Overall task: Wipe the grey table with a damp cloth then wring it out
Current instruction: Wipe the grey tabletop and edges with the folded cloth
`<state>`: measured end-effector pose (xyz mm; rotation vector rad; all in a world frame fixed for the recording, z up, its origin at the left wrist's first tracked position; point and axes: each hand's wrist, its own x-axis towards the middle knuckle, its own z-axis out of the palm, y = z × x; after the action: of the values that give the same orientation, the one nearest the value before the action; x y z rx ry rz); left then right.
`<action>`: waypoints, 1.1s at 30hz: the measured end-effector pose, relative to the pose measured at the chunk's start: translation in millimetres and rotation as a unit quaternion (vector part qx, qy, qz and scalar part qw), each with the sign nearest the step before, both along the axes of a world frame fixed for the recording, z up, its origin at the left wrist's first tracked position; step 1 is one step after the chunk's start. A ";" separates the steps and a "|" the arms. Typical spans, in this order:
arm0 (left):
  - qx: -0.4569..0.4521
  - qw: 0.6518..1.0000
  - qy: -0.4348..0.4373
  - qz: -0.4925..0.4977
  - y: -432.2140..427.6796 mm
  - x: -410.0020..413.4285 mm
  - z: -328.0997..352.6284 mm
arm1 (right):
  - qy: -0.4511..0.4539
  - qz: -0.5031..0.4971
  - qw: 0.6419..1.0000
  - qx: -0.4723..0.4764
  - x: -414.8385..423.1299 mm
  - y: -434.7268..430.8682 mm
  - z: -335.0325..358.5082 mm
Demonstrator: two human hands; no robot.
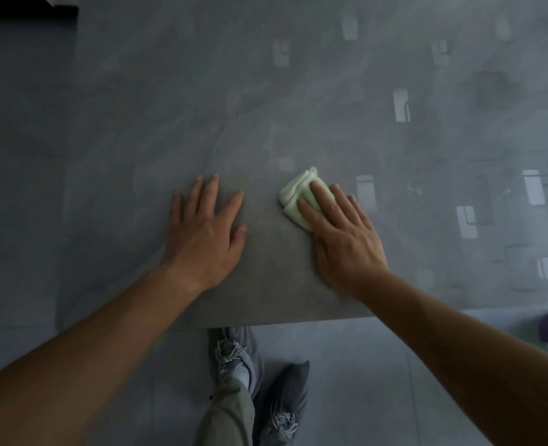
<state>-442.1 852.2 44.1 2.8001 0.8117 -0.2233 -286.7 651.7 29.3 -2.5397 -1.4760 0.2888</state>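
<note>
Near the smooth grey table's front edge, my right hand presses the folded pale-green cloth flat-fingered, mid-wipe; my left hand rests flat, fingers spread; next, sweep farther across.

An indoor room, perhaps a home dining area, though nothing settles it: a large polished grey stone-look tabletop fills the frame, its gloss mirroring rectangular ceiling lights at the right, above a grey tiled floor along the bottom.
</note>
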 end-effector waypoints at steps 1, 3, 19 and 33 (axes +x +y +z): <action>0.003 1.000 0.002 0.002 -0.8 -4.5 -0.1 | 0.007 -0.047 0.999 0.005 7.4 -3.4 2.1; 0.004 1.000 0.014 0.009 -2.5 -13.7 -0.9 | 0.031 -0.167 0.985 0.011 8.4 -4.1 6.1; 0.016 0.999 0.050 0.005 3.8 -16.1 -4.8 | 0.026 -0.246 0.969 -0.009 -69.3 -29.9 6.1; -0.007 1.000 -0.014 -0.015 45.9 -38.6 11.9 | 0.031 -0.285 0.958 -0.019 -151.8 42.7 4.1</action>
<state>-480.7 898.1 56.0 2.7976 0.7599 -0.1947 -438.5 694.4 33.4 -2.8121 -0.6664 0.3007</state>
